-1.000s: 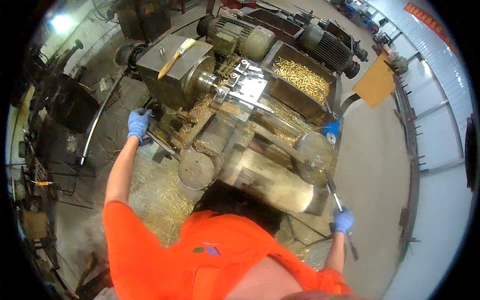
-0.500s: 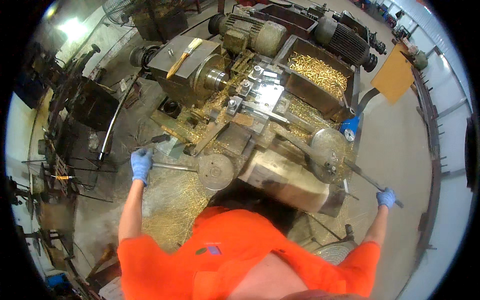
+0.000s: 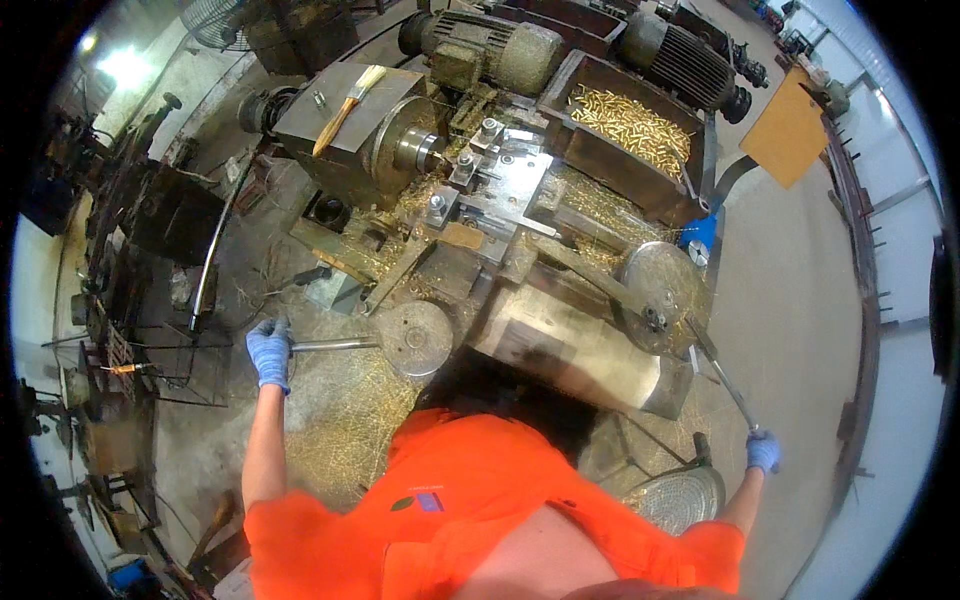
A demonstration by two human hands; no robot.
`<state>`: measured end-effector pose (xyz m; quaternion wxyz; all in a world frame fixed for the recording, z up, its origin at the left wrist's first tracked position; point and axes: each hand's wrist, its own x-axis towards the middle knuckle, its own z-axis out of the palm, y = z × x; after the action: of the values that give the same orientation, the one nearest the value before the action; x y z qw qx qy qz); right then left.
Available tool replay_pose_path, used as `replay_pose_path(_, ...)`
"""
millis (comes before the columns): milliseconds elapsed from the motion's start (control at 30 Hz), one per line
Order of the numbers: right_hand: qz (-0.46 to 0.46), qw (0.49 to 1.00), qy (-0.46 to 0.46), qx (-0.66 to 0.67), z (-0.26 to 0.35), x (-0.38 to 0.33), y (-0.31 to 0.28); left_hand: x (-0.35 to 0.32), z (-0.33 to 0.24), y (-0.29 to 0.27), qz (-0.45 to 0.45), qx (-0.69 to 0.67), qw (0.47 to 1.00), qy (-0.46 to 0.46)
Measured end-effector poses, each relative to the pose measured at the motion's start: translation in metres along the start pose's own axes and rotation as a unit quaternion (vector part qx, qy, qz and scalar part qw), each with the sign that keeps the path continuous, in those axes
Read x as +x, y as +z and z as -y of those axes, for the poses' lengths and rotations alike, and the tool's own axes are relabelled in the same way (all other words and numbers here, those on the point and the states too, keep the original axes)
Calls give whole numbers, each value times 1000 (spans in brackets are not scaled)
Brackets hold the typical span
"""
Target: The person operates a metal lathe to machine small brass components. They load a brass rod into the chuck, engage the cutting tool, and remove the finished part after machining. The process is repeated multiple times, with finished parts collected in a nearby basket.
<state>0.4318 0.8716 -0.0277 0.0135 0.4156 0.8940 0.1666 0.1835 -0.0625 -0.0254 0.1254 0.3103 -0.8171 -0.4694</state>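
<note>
Left hand (image 3: 269, 352), gloved in blue, is wrapping tight around the lever (image 3: 335, 345) at nine o'clock of the round wheel (image 3: 414, 338), giving you leverage. Right hand (image 3: 762, 451) is gripping the long handle (image 3: 722, 375) running from the big disc (image 3: 660, 285) toward five o'clock. You're bracing both while brass shavings (image 3: 345, 420) are piling below the lathe (image 3: 480, 190).

Two gloved hands (image 3: 270, 352), two electric motors (image 3: 497, 45), two handwheels (image 3: 413, 338) — one brush (image 3: 347, 96).
</note>
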Motion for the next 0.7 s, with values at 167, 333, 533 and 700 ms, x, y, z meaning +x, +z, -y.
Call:
replay_pose_path(167, 58, 998, 19, -22, 4, -14, -8, 14, 22, -1, -15, -2, 999, 33)
replay_pose_path(333, 10, 1000, 9, -17, -6, -22, 2, 6, 0, 2, -12, 8, 1000, 22)
replay_pose_path(533, 72, 997, 31, 27, 1, -24, -13, 3, 0, 0, -8, 8, 1000, 28)
replay_pose_path(700, 89, 995, 47, -9, 1, -29, -16, 17, 22, 4, -19, 13, 998, 55)
